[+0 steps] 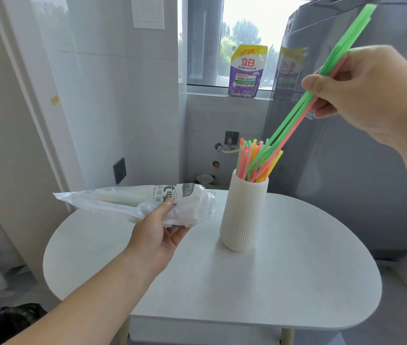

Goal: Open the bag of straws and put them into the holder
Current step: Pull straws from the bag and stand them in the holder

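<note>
Few straws (287, 120) in right grip (371, 95), ends in holder (244, 215); bag (122, 198) in left grip (157, 235)

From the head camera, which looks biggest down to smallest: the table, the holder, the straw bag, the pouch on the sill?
1. table
2-3. bag and holder: they look close, and the bag is held up, likely nearer the camera, so I won't rank them.
4. pouch, though it sits farthest away.
</note>
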{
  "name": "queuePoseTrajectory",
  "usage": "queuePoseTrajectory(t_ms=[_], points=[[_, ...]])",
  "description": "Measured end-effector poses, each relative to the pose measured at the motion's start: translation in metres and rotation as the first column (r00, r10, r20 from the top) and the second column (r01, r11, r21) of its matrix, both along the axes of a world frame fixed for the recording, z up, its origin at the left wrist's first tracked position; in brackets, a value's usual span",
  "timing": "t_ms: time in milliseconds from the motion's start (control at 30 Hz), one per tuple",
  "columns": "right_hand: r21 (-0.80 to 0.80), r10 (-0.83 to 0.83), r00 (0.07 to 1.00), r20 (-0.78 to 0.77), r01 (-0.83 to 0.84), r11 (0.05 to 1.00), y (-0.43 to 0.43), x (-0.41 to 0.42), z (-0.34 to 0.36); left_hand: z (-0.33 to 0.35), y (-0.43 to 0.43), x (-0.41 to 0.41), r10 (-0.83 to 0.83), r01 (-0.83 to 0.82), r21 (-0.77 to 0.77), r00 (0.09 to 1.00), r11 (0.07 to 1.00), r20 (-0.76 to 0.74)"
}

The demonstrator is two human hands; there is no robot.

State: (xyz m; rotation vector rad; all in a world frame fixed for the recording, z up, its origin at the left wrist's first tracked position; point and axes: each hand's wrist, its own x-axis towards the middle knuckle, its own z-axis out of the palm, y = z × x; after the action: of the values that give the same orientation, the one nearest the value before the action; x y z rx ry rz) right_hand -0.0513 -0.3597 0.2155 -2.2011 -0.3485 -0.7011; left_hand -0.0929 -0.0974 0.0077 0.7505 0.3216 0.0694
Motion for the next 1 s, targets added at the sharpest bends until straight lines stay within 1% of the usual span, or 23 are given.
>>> queuePoseTrajectory(t_ms=[200, 367, 467, 633, 867, 1000], points=[[-0.047, -0.055, 0.998, 0.0, 0.055, 0.997, 0.0, 0.004, 0.016, 0.0, 0.0, 0.001, -0.002, 0.002, 0.005, 1.0, 1.0, 0.002], [-0.098, -0.047, 0.996, -0.071, 0.04, 0.994, 0.012, 0.007, 0.013, 0.0, 0.0, 0.001, -0.009, 0.009, 0.007, 1.0, 1.0, -0.004], [-0.091, -0.058, 0.993, -0.1, 0.049, 0.995, 0.016, 0.009, 0.012, 0.0, -0.001, 0.0, -0.019, 0.019, 0.011, 1.0, 1.0, -0.002], [-0.05, -0.093, 0.991, -0.099, 0.089, 0.995, 0.006, 0.012, 0.013, -0.001, 0.002, -0.001, -0.015, 0.015, 0.013, 1.0, 1.0, -0.002], [-0.005, -0.055, 0.991, -0.121, 0.055, 0.998, 0.002, 0.013, 0.006, 0.001, -0.001, -0.002, -0.041, 0.041, 0.015, 0.999, 0.999, -0.008], [-0.068, -0.003, 0.997, -0.076, -0.002, 0.998, 0.008, 0.009, 0.009, 0.001, -0.003, -0.003, -0.045, 0.045, 0.017, 0.999, 0.999, -0.009]])
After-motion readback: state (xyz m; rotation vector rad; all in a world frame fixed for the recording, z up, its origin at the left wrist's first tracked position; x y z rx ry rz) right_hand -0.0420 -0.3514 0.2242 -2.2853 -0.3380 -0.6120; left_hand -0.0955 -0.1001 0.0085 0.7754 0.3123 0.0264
